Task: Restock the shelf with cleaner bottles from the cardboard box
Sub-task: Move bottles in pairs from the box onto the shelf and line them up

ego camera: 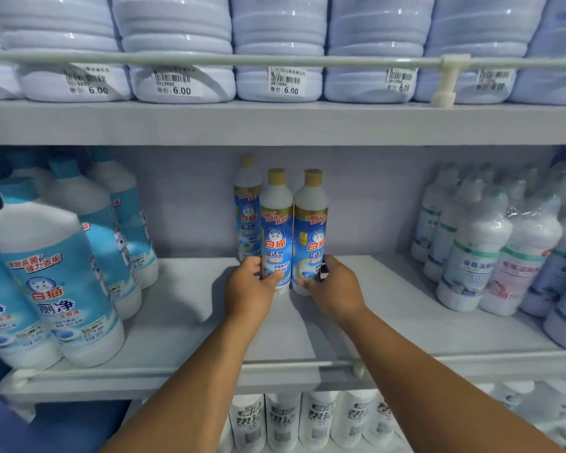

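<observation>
Three slim white cleaner bottles with blue labels and tan caps stand upright in the middle of the shelf (183,322). My left hand (247,289) grips the base of the front left bottle (276,230). My right hand (335,287) grips the base of the front right bottle (310,230). The two front bottles stand side by side and touch. The third bottle (246,204) stands behind them to the left. The cardboard box is not in view.
Large white-and-blue cleaner bottles (59,282) fill the shelf's left side. Shrink-wrapped white bottles (477,253) crowd its right side. A rail (307,366) runs along the front edge. Big jugs (275,47) sit on the shelf above, white bottles (285,423) below.
</observation>
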Demonstrator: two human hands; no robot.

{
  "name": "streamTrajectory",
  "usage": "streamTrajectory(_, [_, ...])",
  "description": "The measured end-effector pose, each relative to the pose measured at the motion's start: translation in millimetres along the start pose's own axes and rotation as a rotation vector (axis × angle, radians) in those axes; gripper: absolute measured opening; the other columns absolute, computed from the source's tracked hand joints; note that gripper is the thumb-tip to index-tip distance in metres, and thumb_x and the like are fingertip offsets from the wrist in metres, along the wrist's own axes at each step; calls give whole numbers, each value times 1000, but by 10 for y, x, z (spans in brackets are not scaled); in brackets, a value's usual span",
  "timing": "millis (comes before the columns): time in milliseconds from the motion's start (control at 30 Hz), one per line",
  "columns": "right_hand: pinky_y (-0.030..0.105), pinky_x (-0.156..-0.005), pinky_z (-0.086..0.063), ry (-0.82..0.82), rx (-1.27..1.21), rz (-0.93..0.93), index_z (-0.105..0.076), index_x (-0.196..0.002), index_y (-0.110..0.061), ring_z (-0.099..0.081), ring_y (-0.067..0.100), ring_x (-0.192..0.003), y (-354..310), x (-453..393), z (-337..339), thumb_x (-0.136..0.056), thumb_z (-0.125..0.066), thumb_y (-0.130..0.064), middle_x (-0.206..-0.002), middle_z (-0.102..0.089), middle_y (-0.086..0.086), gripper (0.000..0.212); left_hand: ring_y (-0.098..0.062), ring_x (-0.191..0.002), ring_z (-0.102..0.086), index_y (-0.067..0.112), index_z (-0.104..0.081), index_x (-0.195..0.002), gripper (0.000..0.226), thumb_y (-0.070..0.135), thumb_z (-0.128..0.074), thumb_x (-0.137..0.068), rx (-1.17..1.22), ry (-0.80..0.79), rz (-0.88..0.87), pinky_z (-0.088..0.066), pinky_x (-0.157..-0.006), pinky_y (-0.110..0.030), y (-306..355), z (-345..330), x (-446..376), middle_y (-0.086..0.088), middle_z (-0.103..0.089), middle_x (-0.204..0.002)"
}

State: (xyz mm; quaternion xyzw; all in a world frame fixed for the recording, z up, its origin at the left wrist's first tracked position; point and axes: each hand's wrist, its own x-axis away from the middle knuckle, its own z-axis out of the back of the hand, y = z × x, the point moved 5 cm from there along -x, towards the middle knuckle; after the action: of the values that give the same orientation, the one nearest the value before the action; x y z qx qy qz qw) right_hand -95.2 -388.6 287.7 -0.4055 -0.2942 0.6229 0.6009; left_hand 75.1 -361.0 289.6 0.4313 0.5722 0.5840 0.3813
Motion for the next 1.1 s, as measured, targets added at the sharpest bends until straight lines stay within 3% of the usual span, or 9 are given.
streamTrajectory(100, [15, -66, -45, 22, -8, 16, -66, -111, -20, -64, 7, -83, 51, -67, -28, -83, -81, -27, -102, -71, -8, 33, 9, -68, -54, 8, -69, -111, 28, 18, -78, -86, 64, 31, 5, -38, -49, 2, -49, -38, -69, 4, -69, -96])
streamTrajectory(167, [10, -64, -44, 29, -30, 32, -66, -110, -21, -63, 3, -80, 87, -119, -52, -84, -80, -25, -102, -72, -9, 30, 8, -67, -55, 6, -70, -111, 29, 17, -78, -85, 73, 37, 2, -38, -48, 2, -57, -65, -103, 2, -70, -97])
streamTrajectory(300, [8, -64, -43, 9, -36, 29, -68, -113, -19, -63, 6, -81, 91, -262, -72, -83, -81, -26, -101, -70, -9, 34, -7, -76, -62, 4, -71, -113, 32, 15, -80, -84, 79, 66, 21, -39, -49, 1, -38, -82, -198, -4, -74, -106])
streamTrajectory(500, [2, -60, -43, -24, -47, 46, -66, -123, -15, -59, 1, -82, 117, -462, -150, -87, -78, -27, -112, -68, -5, 40, -5, -70, -57, 3, -71, -109, 33, 23, -80, -84, 108, 119, 20, -36, -47, 1, -1, -57, -369, -5, -74, -104])
streamTrajectory(633, [18, -77, -41, 6, -17, 47, -65, -128, -14, -56, 10, -92, 114, -566, -208, -87, -77, -29, -123, -63, 2, 44, -8, -76, -57, 1, -71, -110, 32, 21, -78, -86, 36, 125, -11, -36, -48, 2, 12, -85, -417, -9, -75, -108])
streamTrajectory(833, [7, -63, -40, 11, 13, 85, -66, -121, -13, -59, 11, -86, 136, -687, -230, -87, -77, -31, -117, -71, 3, 40, -6, -70, -55, 3, -75, -106, 31, 26, -78, -86, -145, 131, -59, -36, -46, 1, 17, -111, -509, -7, -77, -104])
streamTrajectory(967, [19, -74, -45, 15, 40, 80, -65, -123, -14, -64, 17, -92, 184, -794, -244, -88, -75, -36, -118, -71, 4, 43, -5, -77, -58, 5, -76, -109, 31, 27, -76, -87, -333, 151, -147, -36, -49, 3, 37, -132, -584, -4, -77, -107])
streamTrajectory(1067, [21, -75, -44, 3, 52, 82, -64, -124, -15, -64, 18, -93, 230, -878, -260, -88, -75, -37, -118, -71, 3, 44, -9, -81, -58, 12, -76, -111, 31, 34, -72, -90, -472, 184, -182, -35, -51, -5, 39, -131, -647, -1, -76, -109])
streamTrajectory(1100, [21, -76, -44, 1, 60, 83, -64, -125, -15, -64, 19, -95, 241, -901, -265, -88, -74, -38, -118, -71, 4, 45, -14, -83, -61, 14, -76, -111, 32, 38, -69, -92, -530, 199, -175, -39, -59, -15, 32, -121, -666, -1, -76, -109])
